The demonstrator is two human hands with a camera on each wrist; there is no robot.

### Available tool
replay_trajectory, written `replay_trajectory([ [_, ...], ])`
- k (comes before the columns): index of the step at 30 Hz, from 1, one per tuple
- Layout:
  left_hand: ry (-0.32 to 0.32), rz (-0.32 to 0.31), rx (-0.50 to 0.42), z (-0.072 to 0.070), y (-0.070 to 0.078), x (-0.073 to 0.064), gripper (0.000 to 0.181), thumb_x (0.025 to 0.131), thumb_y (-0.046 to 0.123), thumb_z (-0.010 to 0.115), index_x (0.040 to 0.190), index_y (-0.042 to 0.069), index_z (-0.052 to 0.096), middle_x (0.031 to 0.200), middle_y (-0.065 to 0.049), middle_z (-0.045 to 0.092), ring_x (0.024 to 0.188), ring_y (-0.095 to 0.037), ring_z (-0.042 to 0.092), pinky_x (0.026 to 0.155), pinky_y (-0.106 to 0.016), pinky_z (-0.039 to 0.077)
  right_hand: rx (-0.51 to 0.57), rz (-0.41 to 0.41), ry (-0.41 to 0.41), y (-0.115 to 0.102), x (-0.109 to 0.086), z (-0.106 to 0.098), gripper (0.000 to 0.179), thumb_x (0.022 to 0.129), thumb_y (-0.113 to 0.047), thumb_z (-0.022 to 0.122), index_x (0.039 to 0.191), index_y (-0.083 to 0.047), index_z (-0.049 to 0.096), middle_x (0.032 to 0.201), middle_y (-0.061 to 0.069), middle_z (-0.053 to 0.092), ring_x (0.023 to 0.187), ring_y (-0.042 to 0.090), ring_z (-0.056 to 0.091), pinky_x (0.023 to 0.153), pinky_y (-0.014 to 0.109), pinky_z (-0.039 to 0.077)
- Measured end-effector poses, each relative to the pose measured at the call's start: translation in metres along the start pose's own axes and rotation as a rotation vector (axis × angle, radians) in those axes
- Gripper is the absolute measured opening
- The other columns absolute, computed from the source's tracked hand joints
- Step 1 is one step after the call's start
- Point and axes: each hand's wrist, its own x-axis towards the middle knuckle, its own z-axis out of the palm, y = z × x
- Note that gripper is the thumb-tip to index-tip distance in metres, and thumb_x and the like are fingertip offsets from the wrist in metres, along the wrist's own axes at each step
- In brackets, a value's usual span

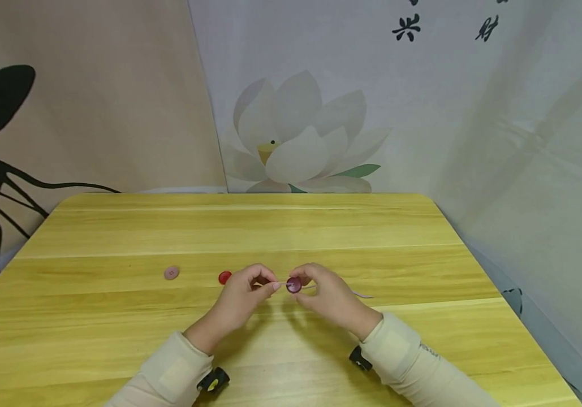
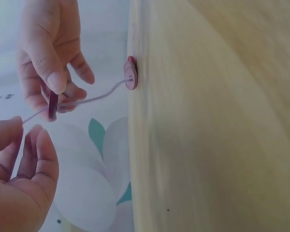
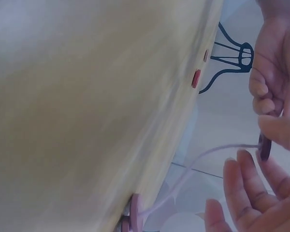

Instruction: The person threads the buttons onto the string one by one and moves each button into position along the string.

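Two bare hands above a table (image 1: 291, 356): left hand (image 1: 238, 298) pinching the thread (image 1: 363, 295) between thumb and finger; right hand (image 1: 332, 298) gripping a purple button (image 1: 294, 288) by its rim, thread passing through it, just right of the left fingertips. One red button (image 1: 224, 277), just left of the left hand; one pink button (image 1: 171, 273), farther left. Wrist views only: a threaded button (image 2: 131, 79), pink, on the table, more buttons close behind, exact count unclear; the head view hides these behind the right hand. Materials: table, yellow grained wood, far corners rounded; buttons, round, smooth, the purple one glossy; thread, thin, pale lilac, slackly curved; far backdrop (image 1: 423, 113), lightly creased, printed with a white flower.
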Motion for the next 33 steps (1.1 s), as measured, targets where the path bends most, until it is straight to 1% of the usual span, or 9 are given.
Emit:
replay_trajectory([
  [5,0.002,-0.002,0.004,-0.001,-0.001,0.0,0.005,0.09,0.007,0.067,0.09,0.003,0.064,0.085,-0.003,0.063,0.079,-0.014,0.056,0.069,-0.025,0.048,-0.026,0.002,-0.01,0.001,0.0,-0.001,0.028,0.084,-0.007,0.073,0.11,-0.01,0.064,0.102,-0.001,0.061,0.097,0.022,0.059,0.086,0.043,0.048],
  [12,0.01,-0.006,-0.005,-0.003,-0.001,0.0,0.004,0.091,0.007,0.066,0.09,0.003,0.064,0.086,-0.004,0.062,0.079,-0.014,0.056,0.069,-0.026,0.048,-0.058,0.011,-0.014,0.003,0.0,-0.004,0.027,0.084,-0.007,0.074,0.109,-0.012,0.065,0.101,-0.002,0.061,0.095,0.02,0.058,0.079,0.039,0.05],
  [17,0.009,-0.01,-0.005,-0.004,-0.001,0.0,0.004,0.091,0.007,0.066,0.09,0.003,0.065,0.086,-0.004,0.062,0.079,-0.014,0.056,0.069,-0.026,0.047,-0.094,0.009,-0.031,0.006,0.0,-0.007,0.026,0.084,-0.007,0.074,0.107,-0.012,0.065,0.1,-0.003,0.06,0.093,0.019,0.057,0.076,0.034,0.05],
  [20,0.008,-0.01,-0.005,-0.005,-0.001,0.0,0.004,0.091,0.007,0.066,0.091,0.003,0.065,0.086,-0.004,0.063,0.078,-0.014,0.056,0.068,-0.025,0.047,-0.117,-0.005,-0.045,0.008,0.0,-0.009,0.025,0.084,-0.008,0.074,0.108,-0.011,0.065,0.102,-0.003,0.06,0.095,0.018,0.057,0.078,0.035,0.051],
  [24,0.006,-0.008,-0.006,-0.005,-0.001,0.0,0.004,0.091,0.006,0.066,0.091,0.003,0.064,0.086,-0.004,0.063,0.077,-0.014,0.056,0.067,-0.025,0.047,-0.145,-0.047,-0.058,0.011,0.0,-0.011,0.025,0.084,-0.007,0.074,0.107,-0.009,0.065,0.105,0.0,0.061,0.098,0.019,0.058,0.083,0.039,0.053],
  [29,0.007,-0.012,-0.009,-0.005,0.0,0.0,0.004,0.091,0.006,0.066,0.091,0.003,0.064,0.085,-0.004,0.063,0.076,-0.014,0.057,0.066,-0.025,0.047,-0.197,-0.093,-0.071,0.016,0.0,-0.014,0.023,0.084,-0.006,0.074,0.105,-0.007,0.065,0.102,0.001,0.061,0.096,0.018,0.059,0.084,0.035,0.053],
  [33,0.008,-0.017,-0.01,-0.005,0.0,0.0,0.003,0.091,0.006,0.065,0.092,0.002,0.064,0.086,-0.004,0.063,0.076,-0.014,0.057,0.066,-0.024,0.047,-0.208,-0.081,-0.091,0.02,0.001,-0.015,0.022,0.084,-0.006,0.074,0.104,-0.006,0.065,0.102,0.002,0.06,0.094,0.017,0.061,0.083,0.03,0.054],
])
